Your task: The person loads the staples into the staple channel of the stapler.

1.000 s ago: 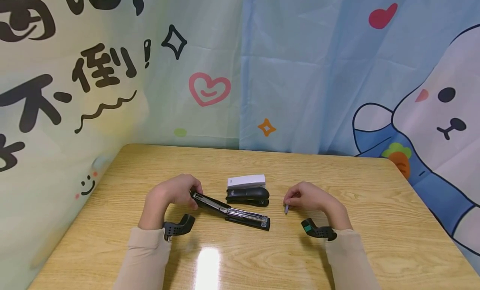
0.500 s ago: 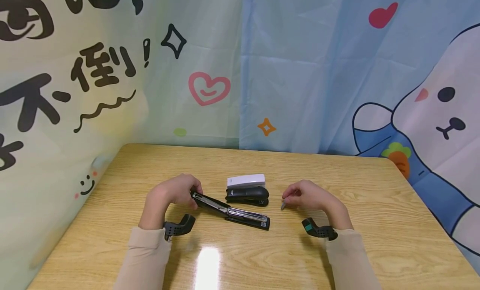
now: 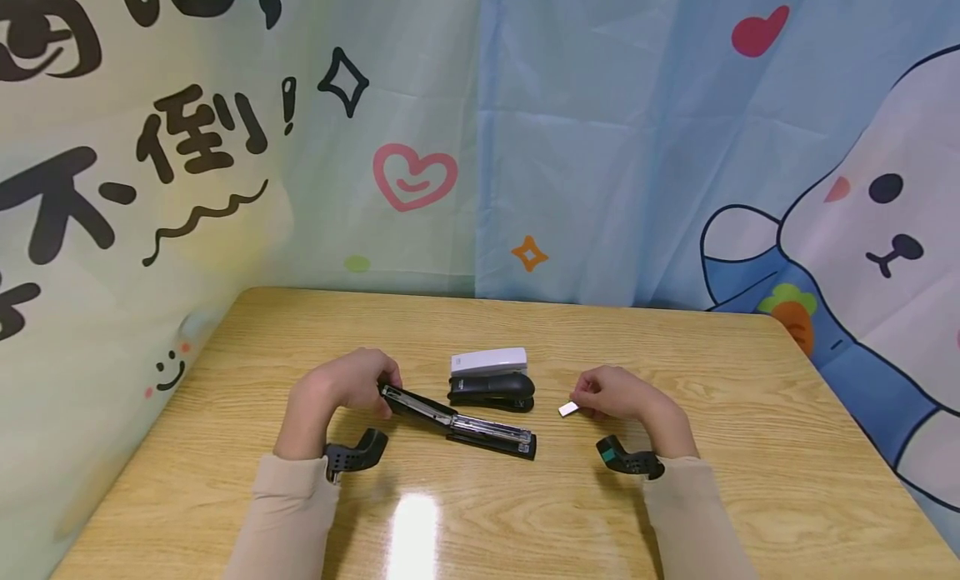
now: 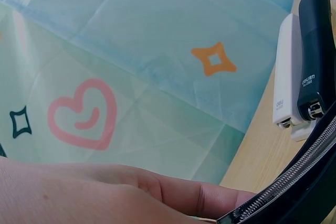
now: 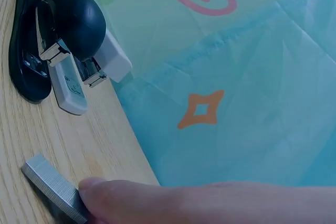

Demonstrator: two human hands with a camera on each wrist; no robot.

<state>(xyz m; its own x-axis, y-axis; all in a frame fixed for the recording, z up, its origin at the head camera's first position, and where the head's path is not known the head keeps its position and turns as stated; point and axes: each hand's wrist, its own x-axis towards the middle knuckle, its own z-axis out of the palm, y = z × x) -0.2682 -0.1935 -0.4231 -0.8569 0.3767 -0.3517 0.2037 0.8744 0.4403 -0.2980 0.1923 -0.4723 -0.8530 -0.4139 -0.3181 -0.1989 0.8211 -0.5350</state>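
We see left hand (image 3: 351, 378) gripping opened, long black stapler (image 3: 452, 418) (steadying it, presumably). At its three o'clock, right hand (image 3: 615, 392) pinches silver metal staple strip (image 5: 56, 186).

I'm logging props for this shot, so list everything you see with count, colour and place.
opened stapler: 1, black, nearest the person of three staplers
rounded stapler: 1, black, between the other two staplers
white stapler: 1, white, farthest of the three
staple strip: 1, silvery, right of the staplers
table: 1, wood-coloured, under the staplers
backdrop: count unclear, cream, green and blue, behind the table
wrist cameras: 2, black, one per wrist
sleeves: 2, beige, on the forearms
left hand: 1, bare, gripping the opened stapler
right hand: 1, bare, pinching the staple strip
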